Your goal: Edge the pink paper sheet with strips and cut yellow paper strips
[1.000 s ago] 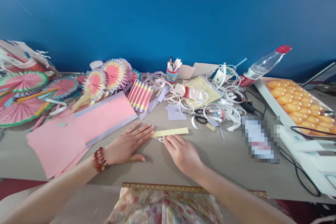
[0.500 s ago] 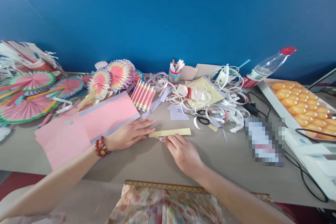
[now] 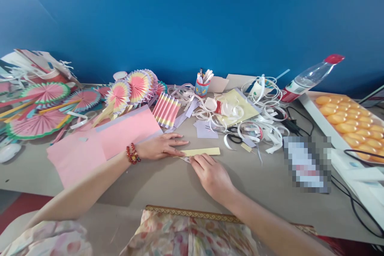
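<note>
A narrow yellow paper strip (image 3: 203, 151) lies flat on the grey table (image 3: 168, 184) in front of me. My left hand (image 3: 162, 146), with a red bead bracelet on the wrist, lies flat with fingers stretched out, its fingertips on the strip's left end. My right hand (image 3: 211, 175) rests just below the strip, fingers curled onto a small white scrap (image 3: 185, 159) at the strip's lower left edge. Pink paper sheets (image 3: 111, 138) lie just left of my left hand.
Folded paper fans (image 3: 129, 88) cover the far left. A pleated pink piece (image 3: 167, 111), a pen cup (image 3: 201, 86), curled white strips (image 3: 255, 124), black scissors (image 3: 234, 138), a tilted plastic bottle (image 3: 309, 77) and a tray of orange shapes (image 3: 348, 118) lie beyond. Black cables (image 3: 354, 204) run at right.
My left hand slid right and forward, from the table beside the strip onto its left end. The right hand stayed by the strip. The view drifted slightly.
</note>
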Available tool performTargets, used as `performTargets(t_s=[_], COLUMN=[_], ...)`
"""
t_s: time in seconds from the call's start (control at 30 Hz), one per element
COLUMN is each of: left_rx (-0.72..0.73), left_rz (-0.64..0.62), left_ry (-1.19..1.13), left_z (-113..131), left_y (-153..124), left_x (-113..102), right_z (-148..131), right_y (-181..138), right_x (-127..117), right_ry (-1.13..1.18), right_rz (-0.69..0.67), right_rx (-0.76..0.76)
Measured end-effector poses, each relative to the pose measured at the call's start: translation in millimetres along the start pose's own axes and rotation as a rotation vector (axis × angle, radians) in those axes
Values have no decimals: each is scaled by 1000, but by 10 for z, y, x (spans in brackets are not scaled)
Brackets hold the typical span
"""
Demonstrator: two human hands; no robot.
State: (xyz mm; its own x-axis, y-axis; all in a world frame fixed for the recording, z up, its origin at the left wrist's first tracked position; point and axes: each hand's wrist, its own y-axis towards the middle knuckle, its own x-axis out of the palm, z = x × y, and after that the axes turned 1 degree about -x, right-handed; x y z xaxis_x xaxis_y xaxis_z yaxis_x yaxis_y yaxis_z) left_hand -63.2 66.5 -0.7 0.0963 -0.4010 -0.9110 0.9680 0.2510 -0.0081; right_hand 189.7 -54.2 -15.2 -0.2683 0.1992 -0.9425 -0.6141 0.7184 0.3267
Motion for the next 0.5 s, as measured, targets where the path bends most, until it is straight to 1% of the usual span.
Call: performTargets(t_s=[0.23, 0.4, 0.5], left_rx=[6, -17, -11], left_rz=[-24, -78, -58], left_ry=[11, 9, -10], left_z=[-3, -4, -8], left_y=[19, 18, 11], left_x=[-12, -23, -16], right_z=[4, -17, -23], right_y=[-1, 12, 20], right_x=[8, 22, 19], right_ry=[-9, -29, -33], right_rz=[-14, -15, -27], right_rx=[-20, -22, -22])
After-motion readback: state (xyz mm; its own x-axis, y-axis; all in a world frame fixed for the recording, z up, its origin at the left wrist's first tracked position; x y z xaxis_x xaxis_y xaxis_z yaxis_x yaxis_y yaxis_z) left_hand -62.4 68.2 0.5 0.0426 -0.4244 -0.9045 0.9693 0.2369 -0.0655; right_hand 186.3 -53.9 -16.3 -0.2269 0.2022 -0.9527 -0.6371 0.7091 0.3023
